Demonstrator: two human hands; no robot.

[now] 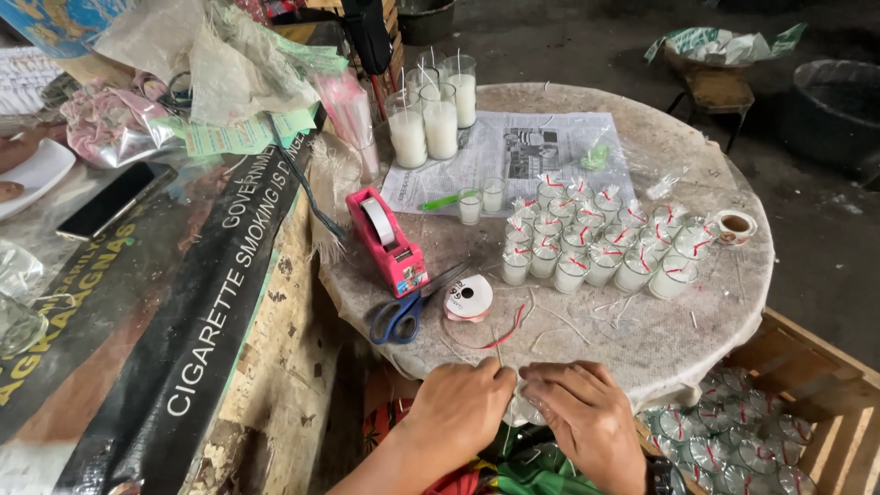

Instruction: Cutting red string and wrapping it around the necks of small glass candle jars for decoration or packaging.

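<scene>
Hands point(522, 412) meet; small glasses point(596, 238) hold white wax.

My hands point(527, 417) meet at the table's point(669, 344) near edge. Scissors point(408, 307) lie ahead, tape dispenser point(387, 240) behind them, ribbon spool point(469, 297) beside. Small candles point(600, 240) cluster right; 3, perhaps 4, tall candles point(433, 117) stand behind.

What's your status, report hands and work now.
Left hand and right hand together at table edge, pinching something small, unclear. Scissors, ribbon spool just ahead.
</scene>
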